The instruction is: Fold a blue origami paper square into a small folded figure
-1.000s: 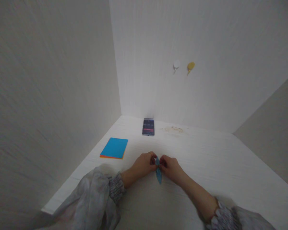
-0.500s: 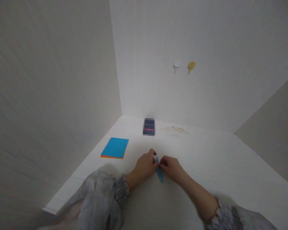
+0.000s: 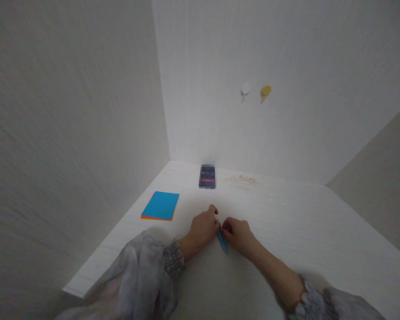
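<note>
A small, narrow piece of folded blue paper (image 3: 223, 244) sits between my hands near the middle of the table, its lower tip pointing toward me. My left hand (image 3: 205, 226) pinches its upper end from the left, with the fingers curled. From the right, my right hand (image 3: 236, 230) pinches the same paper near the top, thumb and index finger together. The fingertips of both hands nearly meet and hide the upper part of the paper.
A stack of square sheets, blue on top with orange below (image 3: 160, 206), lies left on the white table (image 3: 286, 231). A dark pixelated item (image 3: 207, 177) is near the back wall. White (image 3: 246, 89) and yellow (image 3: 266, 91) hooks hang on that wall.
The left hand has shifted slightly and now covers more of the folded paper's upper end. The right hand has barely moved.
</note>
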{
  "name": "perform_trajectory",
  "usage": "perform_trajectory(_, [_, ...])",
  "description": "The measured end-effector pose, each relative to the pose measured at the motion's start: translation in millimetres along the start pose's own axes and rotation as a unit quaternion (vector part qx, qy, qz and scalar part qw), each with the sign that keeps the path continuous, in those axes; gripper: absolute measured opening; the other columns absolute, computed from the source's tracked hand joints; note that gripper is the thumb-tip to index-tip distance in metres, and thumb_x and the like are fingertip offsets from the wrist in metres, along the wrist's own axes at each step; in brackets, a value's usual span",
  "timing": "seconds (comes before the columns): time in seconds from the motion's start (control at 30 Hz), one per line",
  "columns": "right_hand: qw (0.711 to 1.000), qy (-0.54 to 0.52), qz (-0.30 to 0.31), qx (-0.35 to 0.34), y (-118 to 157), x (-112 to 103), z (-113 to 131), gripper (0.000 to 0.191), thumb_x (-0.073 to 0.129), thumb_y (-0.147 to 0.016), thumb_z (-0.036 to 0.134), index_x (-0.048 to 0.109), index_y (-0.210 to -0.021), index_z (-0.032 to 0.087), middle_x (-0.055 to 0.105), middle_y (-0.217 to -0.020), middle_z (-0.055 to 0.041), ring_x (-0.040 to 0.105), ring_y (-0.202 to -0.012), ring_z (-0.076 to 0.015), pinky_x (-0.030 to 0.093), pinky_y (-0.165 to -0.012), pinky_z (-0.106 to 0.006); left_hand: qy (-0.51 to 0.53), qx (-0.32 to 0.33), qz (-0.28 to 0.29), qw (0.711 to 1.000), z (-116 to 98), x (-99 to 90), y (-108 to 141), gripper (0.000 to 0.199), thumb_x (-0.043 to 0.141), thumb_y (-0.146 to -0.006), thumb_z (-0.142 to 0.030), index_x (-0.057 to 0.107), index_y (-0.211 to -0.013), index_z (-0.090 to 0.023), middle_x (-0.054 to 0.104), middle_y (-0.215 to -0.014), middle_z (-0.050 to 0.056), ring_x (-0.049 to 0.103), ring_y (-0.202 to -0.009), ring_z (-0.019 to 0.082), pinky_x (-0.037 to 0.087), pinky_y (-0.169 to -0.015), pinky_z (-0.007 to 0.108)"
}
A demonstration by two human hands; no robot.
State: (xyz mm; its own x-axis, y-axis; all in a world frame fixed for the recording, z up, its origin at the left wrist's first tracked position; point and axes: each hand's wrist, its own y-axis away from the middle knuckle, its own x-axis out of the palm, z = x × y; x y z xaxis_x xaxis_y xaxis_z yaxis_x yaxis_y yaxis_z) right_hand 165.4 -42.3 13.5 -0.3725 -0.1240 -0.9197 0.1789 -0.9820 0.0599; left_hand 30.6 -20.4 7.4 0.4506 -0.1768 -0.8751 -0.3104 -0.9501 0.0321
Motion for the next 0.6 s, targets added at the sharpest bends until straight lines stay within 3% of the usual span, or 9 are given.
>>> perform_trajectory(0.17, [1.0, -0.009, -0.003, -0.009, 2, 0, -2, 0.011, 0.049, -0.072, 0.02, 0.059, -0.074, 0.018, 0.064, -0.07, -0.0021, 0.056, -0.066, -0.0151, 0.031, -0.061, -0.025, 0.017, 0.038, 0.014, 0.999, 4, -4.4, -3, 0.021, 0.044, -0.076, -0.021, 0.053, -0.095, -0.02, 0.059, -0.075, 0.002, 0.055, -0.074, 0.017, 0.039, -0.066, 0.025])
perform_trajectory(0.37, [1.0, -0.022, -0.009, -0.017, 3, 1, -6, 0.011, 0.049, -0.072, 0.02, 0.059, -0.076, 0.018, 0.064, -0.07, -0.0018, 0.056, -0.066, -0.0147, 0.032, -0.062, -0.024, 0.083, 0.16, 0.008, 0.983, 16, -3.7, -3, 0.021, 0.047, -0.076, -0.023, 0.06, -0.092, -0.02, 0.052, -0.09, 0.004, 0.051, -0.08, 0.015, 0.04, -0.072, 0.024])
perform_trajectory(0.6, [0.999, -0.032, -0.01, -0.021, 2, 2, -8, 0.011, 0.049, -0.072, 0.02, 0.06, -0.075, 0.018, 0.064, -0.069, -0.001, 0.056, -0.066, -0.0142, 0.033, -0.063, -0.024, 0.114, 0.113, 0.021, 0.987, 16, -0.8, -6, 0.013, 0.054, -0.07, -0.02, 0.06, -0.082, -0.018, 0.048, -0.093, 0.004, 0.048, -0.076, 0.014, 0.04, -0.071, 0.025])
